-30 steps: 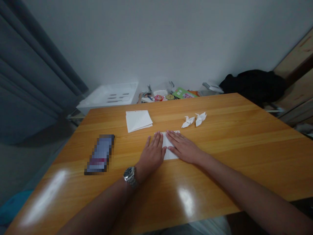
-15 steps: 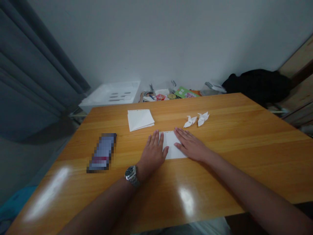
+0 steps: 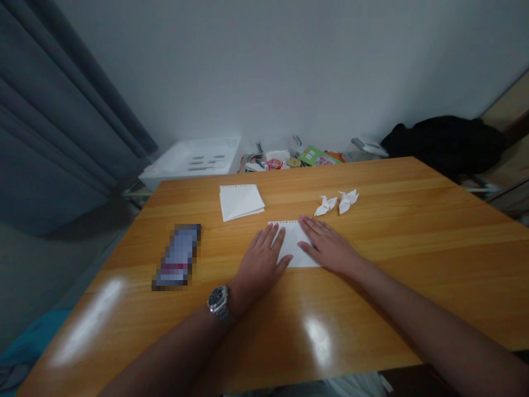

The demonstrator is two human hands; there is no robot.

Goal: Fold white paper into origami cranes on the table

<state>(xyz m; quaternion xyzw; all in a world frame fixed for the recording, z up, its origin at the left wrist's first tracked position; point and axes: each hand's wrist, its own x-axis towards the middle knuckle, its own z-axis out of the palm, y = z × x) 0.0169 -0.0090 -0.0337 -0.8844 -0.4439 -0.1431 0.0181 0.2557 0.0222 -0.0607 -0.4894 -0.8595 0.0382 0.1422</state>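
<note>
A white sheet of paper [image 3: 294, 242] with a row of punched holes along its far edge lies flat on the wooden table [image 3: 397, 231]. My left hand [image 3: 264, 256] rests flat on the sheet's left side, fingers stretched out and a wristwatch [image 3: 219, 302] on the wrist. On the right side lies my right hand [image 3: 328, 245], palm down with the thumb apart from the fingers. Both hands cover parts of the sheet. Beyond my right hand stand two folded paper cranes, a left one [image 3: 326, 205] and a right one [image 3: 347, 201].
A small stack of punched paper [image 3: 241, 202] sits beyond my left hand. To the left lies a blurred-out phone [image 3: 177, 256]. Behind the table are a white tray-like piece [image 3: 198, 157], a green booklet [image 3: 318, 156] and a black cloth heap [image 3: 442, 143].
My left hand has shifted slightly to the right over the sheet, showing more of its far left corner. My right hand stays in place on the paper. The view has turned slightly.
</note>
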